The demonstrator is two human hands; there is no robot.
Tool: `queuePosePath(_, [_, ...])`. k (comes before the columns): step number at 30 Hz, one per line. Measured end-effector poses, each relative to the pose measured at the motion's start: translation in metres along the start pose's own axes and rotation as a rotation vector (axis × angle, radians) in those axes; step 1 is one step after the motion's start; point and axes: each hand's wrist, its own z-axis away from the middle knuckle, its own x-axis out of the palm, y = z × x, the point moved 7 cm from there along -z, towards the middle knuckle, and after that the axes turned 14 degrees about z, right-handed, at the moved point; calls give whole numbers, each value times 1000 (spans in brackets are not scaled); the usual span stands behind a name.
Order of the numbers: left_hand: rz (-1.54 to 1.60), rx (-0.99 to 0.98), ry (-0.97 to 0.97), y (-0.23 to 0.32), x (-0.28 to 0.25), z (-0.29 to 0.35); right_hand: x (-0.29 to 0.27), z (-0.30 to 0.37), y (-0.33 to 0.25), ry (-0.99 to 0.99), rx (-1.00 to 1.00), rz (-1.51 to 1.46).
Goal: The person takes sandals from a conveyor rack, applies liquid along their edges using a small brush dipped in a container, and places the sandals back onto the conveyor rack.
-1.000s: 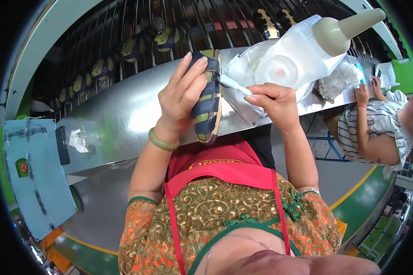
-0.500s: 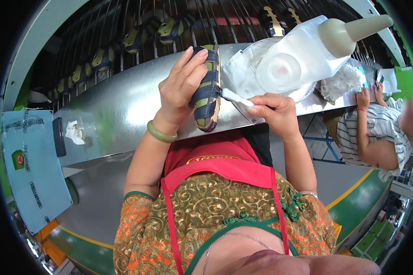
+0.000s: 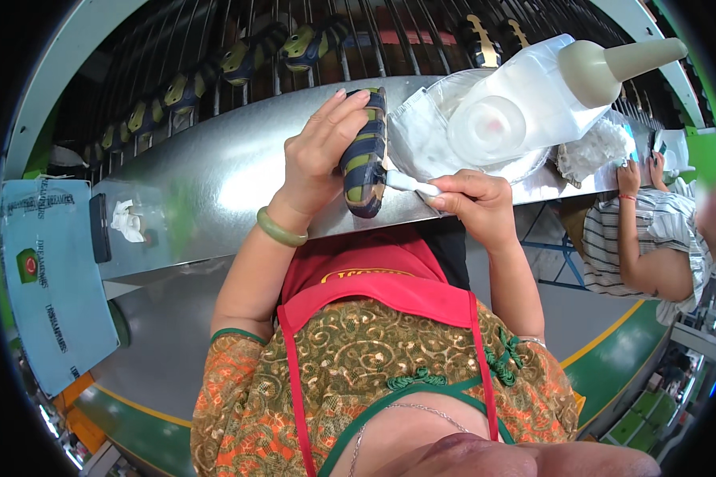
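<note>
My left hand (image 3: 324, 149) is wrapped round a navy and olive-green strapped sandal upper (image 3: 364, 171), which looks stretched over a last, and holds it upright above the metal ledge. In my right hand (image 3: 479, 205), thumb and fingers pinch a small white-handled brush (image 3: 410, 184). The brush's tip meets the right edge of the sandal low down; its bristles are hard to make out. Just beyond the right hand lies a large translucent squeeze bottle (image 3: 533, 99) with a beige nozzle, resting over a clear plastic-wrapped dish (image 3: 422, 135).
The shiny metal ledge (image 3: 239, 183) runs across in front of me. Behind it, a rack of metal rods (image 3: 378, 48) carries several similar sandals (image 3: 314, 48). Left are a crumpled tissue (image 3: 127, 222), a dark phone-like slab (image 3: 99, 228) and a blue box (image 3: 56, 294). At right, a co-worker's arm (image 3: 630, 215) reaches in.
The sandal has turned in my left hand and its lower end has risen slightly. The brush tip has shifted from the sandal's mid-edge to lower along its right side.
</note>
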Motion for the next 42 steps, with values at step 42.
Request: queuePosePath(42, [796,-889,401,-247,214,-94,-53,15,53,219,322,-408])
